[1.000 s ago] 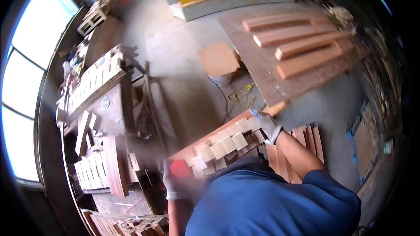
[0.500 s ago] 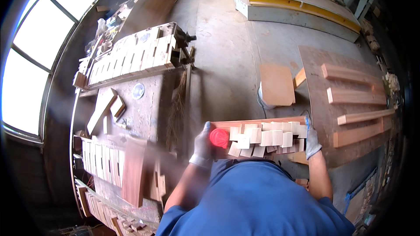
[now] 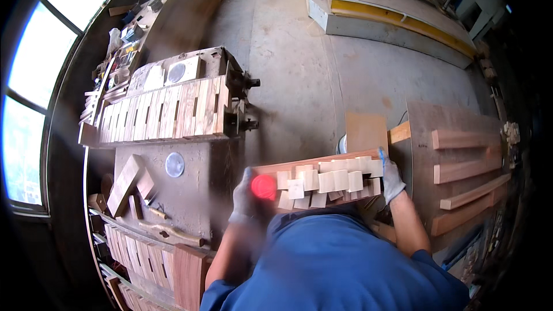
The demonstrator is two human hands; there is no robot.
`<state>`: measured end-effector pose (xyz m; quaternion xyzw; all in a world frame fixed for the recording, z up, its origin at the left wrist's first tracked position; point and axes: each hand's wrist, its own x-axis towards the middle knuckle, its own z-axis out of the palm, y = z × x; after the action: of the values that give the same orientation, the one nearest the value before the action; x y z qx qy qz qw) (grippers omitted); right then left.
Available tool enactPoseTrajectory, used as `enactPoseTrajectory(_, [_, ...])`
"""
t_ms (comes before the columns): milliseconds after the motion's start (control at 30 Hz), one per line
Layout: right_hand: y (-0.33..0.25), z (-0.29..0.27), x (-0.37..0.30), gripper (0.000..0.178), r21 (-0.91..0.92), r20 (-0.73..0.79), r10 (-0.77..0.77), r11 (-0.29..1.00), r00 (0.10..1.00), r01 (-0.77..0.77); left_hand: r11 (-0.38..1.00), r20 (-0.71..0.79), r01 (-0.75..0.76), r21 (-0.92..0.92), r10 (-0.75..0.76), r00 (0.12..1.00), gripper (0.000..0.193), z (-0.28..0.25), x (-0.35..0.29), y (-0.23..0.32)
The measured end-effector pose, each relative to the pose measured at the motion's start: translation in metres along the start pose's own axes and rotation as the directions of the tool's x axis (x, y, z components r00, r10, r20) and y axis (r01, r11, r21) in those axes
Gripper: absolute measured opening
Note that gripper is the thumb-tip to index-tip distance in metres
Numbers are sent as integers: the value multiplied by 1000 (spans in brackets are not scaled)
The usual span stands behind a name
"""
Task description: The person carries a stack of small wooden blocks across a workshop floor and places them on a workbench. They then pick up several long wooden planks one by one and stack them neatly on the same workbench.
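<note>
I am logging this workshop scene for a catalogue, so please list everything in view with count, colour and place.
bundle of wooden blocks: one armful, count of blocks unclear, pale and reddish, carried at chest height between both hands
red round spot: one, red, blurred, at the bundle's left end
workbench: one, brown, lower left
clamped row of slats: one row, pale and brown, on a rack above the workbench
round disc: one, grey, on the workbench
planks: about four, reddish, on a board at right
square board: one, tan, above the bundle
left hand: gloved, grey, on the bundle's left end
right hand: gloved, grey, on its right end
</note>
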<state>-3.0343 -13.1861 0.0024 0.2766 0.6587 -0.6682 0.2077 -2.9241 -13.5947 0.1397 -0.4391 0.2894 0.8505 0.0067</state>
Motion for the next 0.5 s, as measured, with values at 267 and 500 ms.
enactPoseTrajectory(267, [-119,124,122,67,-22,401,10,1000,916,-1,978,-168,-209,-18,203,965,58,31,21,53])
enactPoseTrajectory(500, [-227,281,140,85,-306,602,102,946,792,111,899,-293,-345,-270,264,919,57,-15,49,82])
